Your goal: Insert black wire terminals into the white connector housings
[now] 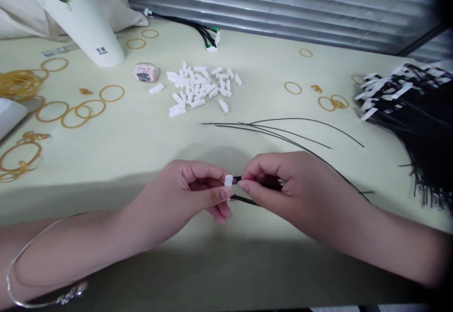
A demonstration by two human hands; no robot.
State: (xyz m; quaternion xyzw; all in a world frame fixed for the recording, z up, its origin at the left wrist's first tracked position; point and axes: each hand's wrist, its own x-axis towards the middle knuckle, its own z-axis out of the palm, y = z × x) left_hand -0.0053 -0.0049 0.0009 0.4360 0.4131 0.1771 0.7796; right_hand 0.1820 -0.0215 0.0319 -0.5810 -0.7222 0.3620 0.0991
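Observation:
Between thumb and fingers, my left hand (198, 187) pinches a small white connector housing (228, 180) upright above the table. Just right of it, my right hand (283, 180) is closed on black wires (236, 180), its thumb and forefinger pinching one close to the housing. Other black wires (244, 200) run from the housing's lower part under my right hand. Whether the pinched wire's tip sits inside the housing I cannot tell. Several loose black wires (290, 137) lie on the table beyond my right hand.
A pile of white connector housings (198, 85) lies mid-table, near a pink-cased object (146, 72). Rubber bands (83, 113) are scattered left and right. A white tumbler (85, 19) stands at the back left. Finished-looking black cables (187, 23) lie behind; a large wire bundle (417, 104) fills the right.

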